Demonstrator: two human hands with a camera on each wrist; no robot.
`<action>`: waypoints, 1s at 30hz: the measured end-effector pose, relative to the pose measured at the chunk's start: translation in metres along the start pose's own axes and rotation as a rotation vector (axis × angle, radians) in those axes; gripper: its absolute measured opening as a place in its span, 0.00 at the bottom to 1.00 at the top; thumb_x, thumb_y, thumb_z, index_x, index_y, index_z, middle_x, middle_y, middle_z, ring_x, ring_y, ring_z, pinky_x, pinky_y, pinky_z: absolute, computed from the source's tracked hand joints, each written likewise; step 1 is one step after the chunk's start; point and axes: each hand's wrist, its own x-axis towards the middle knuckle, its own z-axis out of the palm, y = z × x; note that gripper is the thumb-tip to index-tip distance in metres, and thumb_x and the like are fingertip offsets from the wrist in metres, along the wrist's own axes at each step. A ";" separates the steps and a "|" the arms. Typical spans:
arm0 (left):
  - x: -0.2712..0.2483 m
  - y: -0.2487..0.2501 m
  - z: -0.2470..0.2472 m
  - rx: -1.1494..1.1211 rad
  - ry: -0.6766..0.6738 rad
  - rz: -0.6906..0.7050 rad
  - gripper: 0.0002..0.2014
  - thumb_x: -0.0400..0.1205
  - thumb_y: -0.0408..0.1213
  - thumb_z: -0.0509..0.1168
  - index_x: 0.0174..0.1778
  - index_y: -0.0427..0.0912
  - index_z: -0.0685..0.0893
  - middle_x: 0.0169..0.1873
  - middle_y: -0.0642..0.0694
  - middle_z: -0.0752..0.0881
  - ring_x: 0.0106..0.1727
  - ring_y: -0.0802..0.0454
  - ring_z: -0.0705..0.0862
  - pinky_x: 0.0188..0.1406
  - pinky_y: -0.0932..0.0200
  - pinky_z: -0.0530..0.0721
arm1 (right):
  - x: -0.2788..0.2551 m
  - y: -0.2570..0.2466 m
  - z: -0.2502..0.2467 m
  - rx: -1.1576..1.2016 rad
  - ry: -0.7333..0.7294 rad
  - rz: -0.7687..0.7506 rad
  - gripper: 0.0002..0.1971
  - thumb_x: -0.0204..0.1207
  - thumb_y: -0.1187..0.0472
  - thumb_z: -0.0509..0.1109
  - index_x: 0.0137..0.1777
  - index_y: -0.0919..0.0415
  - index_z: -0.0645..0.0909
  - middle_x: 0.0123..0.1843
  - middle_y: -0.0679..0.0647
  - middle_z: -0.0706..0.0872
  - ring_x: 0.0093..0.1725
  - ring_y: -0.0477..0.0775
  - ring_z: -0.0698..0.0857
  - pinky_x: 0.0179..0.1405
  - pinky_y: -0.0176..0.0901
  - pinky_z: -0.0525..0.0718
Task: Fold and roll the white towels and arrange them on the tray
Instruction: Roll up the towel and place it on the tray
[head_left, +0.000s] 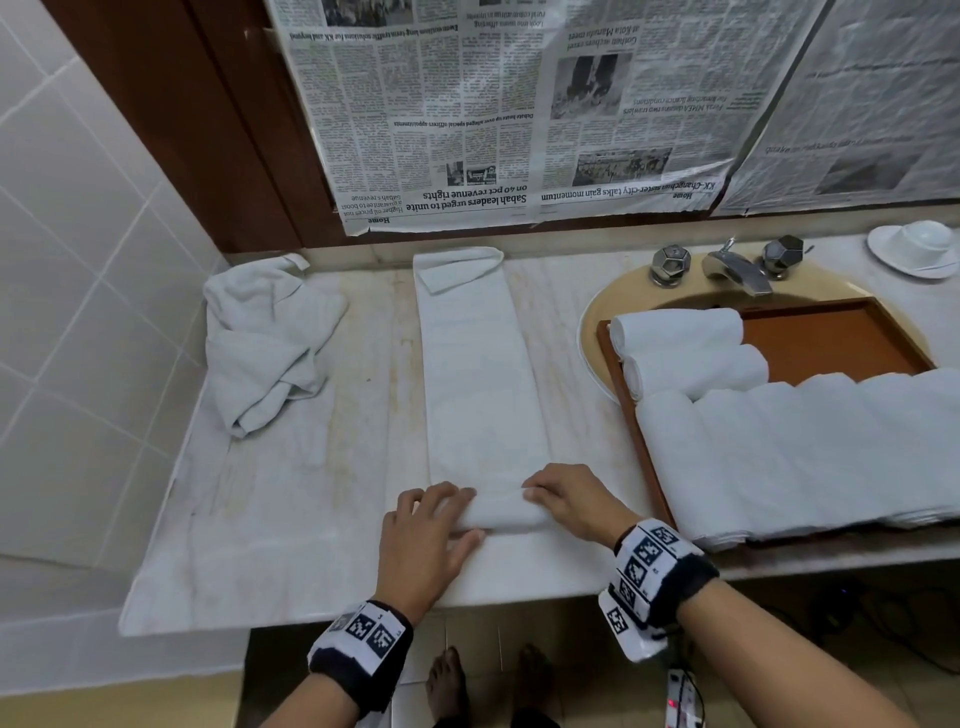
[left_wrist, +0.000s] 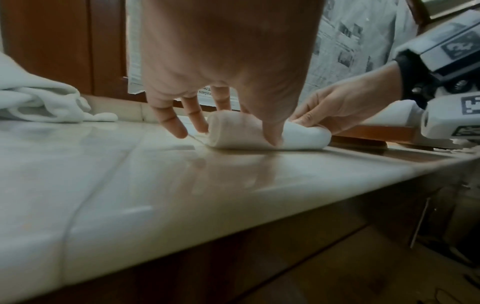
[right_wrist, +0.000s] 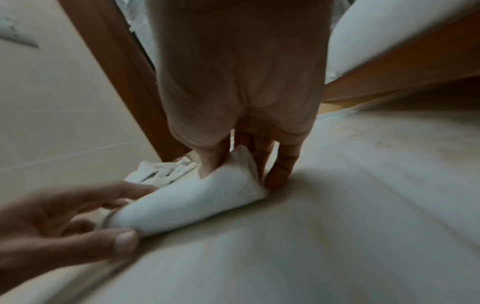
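A long folded white towel (head_left: 480, 374) lies lengthwise on the marble counter, its far corner turned over. Its near end is wound into a short roll (head_left: 498, 514) (left_wrist: 262, 133) (right_wrist: 187, 201). My left hand (head_left: 431, 525) (left_wrist: 221, 115) holds the roll's left end, thumb in front and fingers behind. My right hand (head_left: 566, 499) (right_wrist: 244, 160) grips the right end the same way. A brown tray (head_left: 831, 338) sits over the sink and holds several rolled white towels (head_left: 691, 348) at its left and near side.
A crumpled white towel (head_left: 265, 338) lies at the counter's back left by the tiled wall. The tap (head_left: 737, 267) and a white cup on a saucer (head_left: 917, 249) stand behind the tray. Newspaper (head_left: 519, 104) covers the wall behind. The counter's front edge (head_left: 363, 613) is just below my wrists.
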 end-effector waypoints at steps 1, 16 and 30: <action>0.000 0.000 -0.001 0.014 -0.024 -0.003 0.24 0.78 0.64 0.59 0.68 0.61 0.81 0.64 0.60 0.82 0.60 0.46 0.79 0.43 0.50 0.82 | 0.001 -0.002 0.001 -0.047 -0.002 -0.011 0.12 0.87 0.57 0.63 0.60 0.61 0.86 0.57 0.54 0.88 0.57 0.56 0.84 0.56 0.39 0.74; 0.028 0.004 -0.019 -0.067 -0.256 -0.182 0.25 0.85 0.60 0.57 0.80 0.63 0.69 0.70 0.52 0.75 0.66 0.46 0.74 0.59 0.48 0.79 | -0.003 -0.002 0.013 -0.211 0.012 -0.203 0.25 0.79 0.42 0.57 0.62 0.59 0.84 0.57 0.53 0.83 0.55 0.55 0.81 0.54 0.48 0.78; 0.033 0.001 -0.017 -0.320 -0.160 -0.394 0.22 0.88 0.59 0.55 0.62 0.46 0.82 0.56 0.47 0.79 0.59 0.48 0.80 0.55 0.55 0.76 | 0.000 0.001 0.025 -0.136 0.184 -0.164 0.08 0.87 0.49 0.59 0.58 0.49 0.78 0.53 0.46 0.74 0.41 0.50 0.77 0.36 0.47 0.81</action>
